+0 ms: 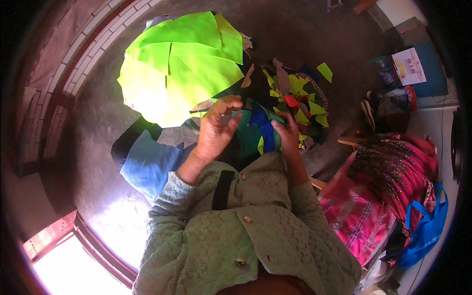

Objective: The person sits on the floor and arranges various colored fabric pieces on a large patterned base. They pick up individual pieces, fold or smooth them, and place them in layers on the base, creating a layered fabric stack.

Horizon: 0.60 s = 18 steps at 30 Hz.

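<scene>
My right hand grips the edge of a dark green cloth, its thumb on top. Blue fabric strips and a small yellow-green scrap lie on that cloth. My left hand is raised just left of the cloth, fingers curled and the thumb apart from them. Nothing shows between its fingertips; a thin thread or needle would be too small to make out. Beyond my left hand lies a large heap of bright yellow-green fabric pieces.
A pile of mixed scraps lies on the floor ahead to the right. Blue cloth is at my left. On the right are pink and red textiles, a blue bag and sandals. Light falls on the floor at lower left.
</scene>
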### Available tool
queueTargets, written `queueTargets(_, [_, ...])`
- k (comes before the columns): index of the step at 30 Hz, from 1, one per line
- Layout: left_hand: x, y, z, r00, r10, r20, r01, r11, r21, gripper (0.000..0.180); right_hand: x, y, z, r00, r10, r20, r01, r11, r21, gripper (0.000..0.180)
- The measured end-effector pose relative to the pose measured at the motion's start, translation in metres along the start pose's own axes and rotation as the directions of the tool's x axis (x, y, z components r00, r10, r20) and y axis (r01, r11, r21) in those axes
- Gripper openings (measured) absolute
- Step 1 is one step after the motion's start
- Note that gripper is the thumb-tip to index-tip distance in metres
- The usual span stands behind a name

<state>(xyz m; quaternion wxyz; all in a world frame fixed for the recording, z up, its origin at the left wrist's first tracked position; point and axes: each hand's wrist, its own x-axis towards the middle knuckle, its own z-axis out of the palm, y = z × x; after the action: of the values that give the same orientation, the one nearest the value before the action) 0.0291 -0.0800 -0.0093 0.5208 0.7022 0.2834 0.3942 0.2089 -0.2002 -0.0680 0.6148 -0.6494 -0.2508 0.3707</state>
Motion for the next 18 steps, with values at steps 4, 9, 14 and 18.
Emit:
queueTargets(4, [-0.021,-0.024,0.019,0.954,-0.291,0.069,0.297,0.948,-0.117,0.030,0.004,0.016,-0.006,0.999,0.034,0.011,-0.035,0.998,0.057,0.036])
queueTargets(9, [-0.035,-0.060,0.026,0.925,-0.360,0.126,0.377,0.910,-0.171,0.032,-0.001,-0.006,0.003,0.996,0.083,0.013,-0.084,0.980,0.182,0.021])
queueTargets(14, [-0.042,-0.083,0.019,0.917,-0.398,-0.029,0.396,0.916,-0.062,0.033,0.000,0.004,-0.005,0.995,0.102,0.008,-0.101,0.970,0.223,0.024])
queueTargets(18, [-0.043,-0.089,0.006,0.803,-0.596,0.013,0.593,0.798,-0.108,0.036,0.004,0.017,-0.016,0.996,0.085,0.025,-0.089,0.951,0.297,0.024])
